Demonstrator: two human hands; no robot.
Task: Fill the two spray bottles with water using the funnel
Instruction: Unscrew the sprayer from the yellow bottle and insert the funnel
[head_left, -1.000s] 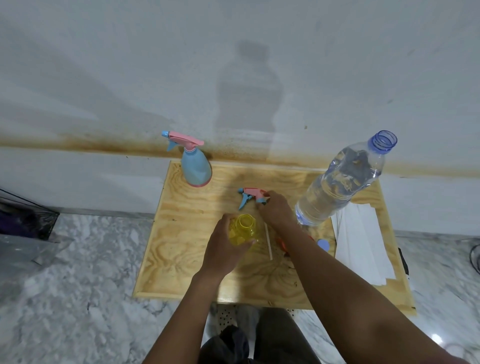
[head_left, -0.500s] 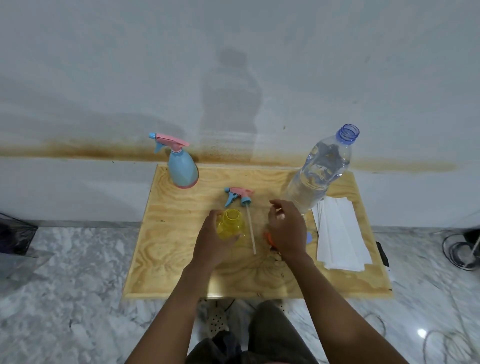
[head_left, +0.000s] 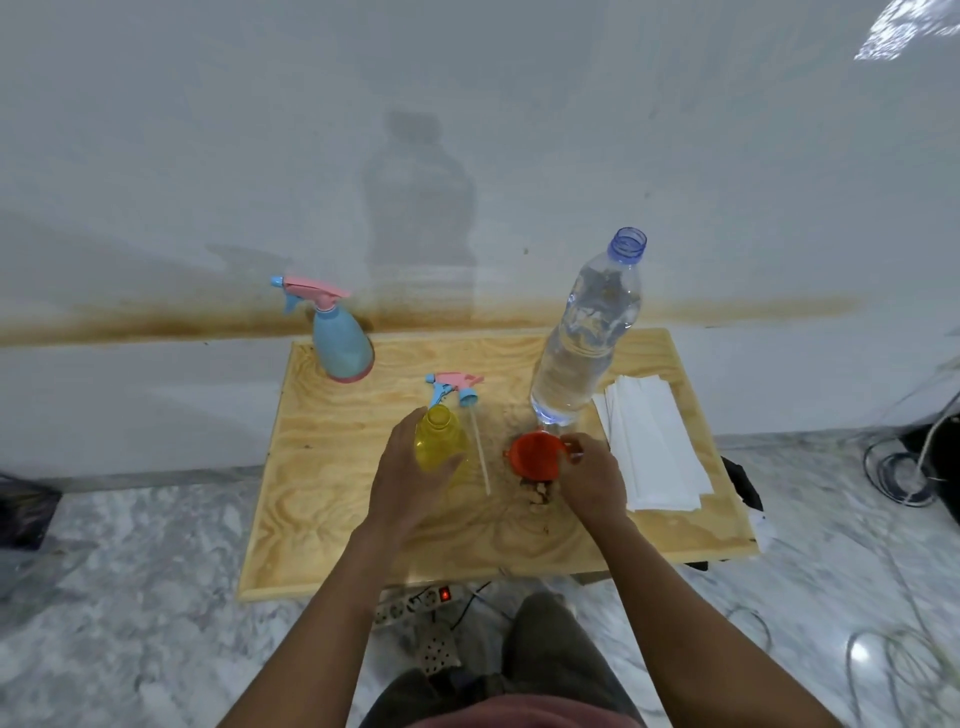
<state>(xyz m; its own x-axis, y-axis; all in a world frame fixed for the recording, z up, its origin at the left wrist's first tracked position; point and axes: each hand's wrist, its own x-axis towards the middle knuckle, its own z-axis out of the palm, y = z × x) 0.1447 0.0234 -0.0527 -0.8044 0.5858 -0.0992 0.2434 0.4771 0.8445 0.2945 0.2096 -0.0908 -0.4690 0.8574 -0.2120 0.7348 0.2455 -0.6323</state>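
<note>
My left hand grips an open yellow spray bottle standing mid-table, its neck uncapped. Its pink and blue spray head lies just behind it, the white dip tube stretching toward me. My right hand pinches the rim tab of an orange funnel to the right of the yellow bottle. A blue spray bottle with its pink trigger head on stands at the table's back left. A tall clear water bottle, uncapped and partly full, stands behind the funnel.
The wooden table stands against a white wall. White folded tissues lie on its right side. A power strip and cables lie on the marble floor around the table.
My right hand left the spray head lying on the table, moved right and picked up the orange funnel. My left hand kept hold of the yellow bottle.
</note>
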